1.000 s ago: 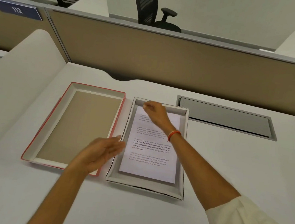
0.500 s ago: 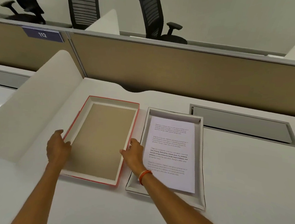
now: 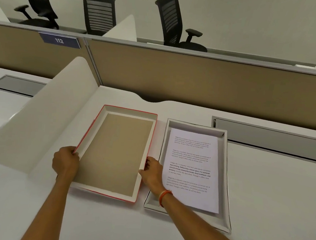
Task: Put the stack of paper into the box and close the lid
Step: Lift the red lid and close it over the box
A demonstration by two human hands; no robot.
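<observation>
The stack of paper, white with printed text, lies flat inside the shallow white box on the desk. To its left lies the red-edged lid, upside down, its brown inside facing up. My left hand grips the lid's left wall. My right hand grips the lid's right wall, with the forearm crossing the box's near left corner. The lid's near end looks slightly raised off the desk.
A curved white divider rises just left of the lid. A tan partition closes the back of the desk. Grey cable hatches are set into the desk at right and far left. Black office chairs stand beyond the partition.
My right hand left the paper's far end and came to the lid's right wall. My left hand moved to the lid's left wall. Both hands now grip the lid.
</observation>
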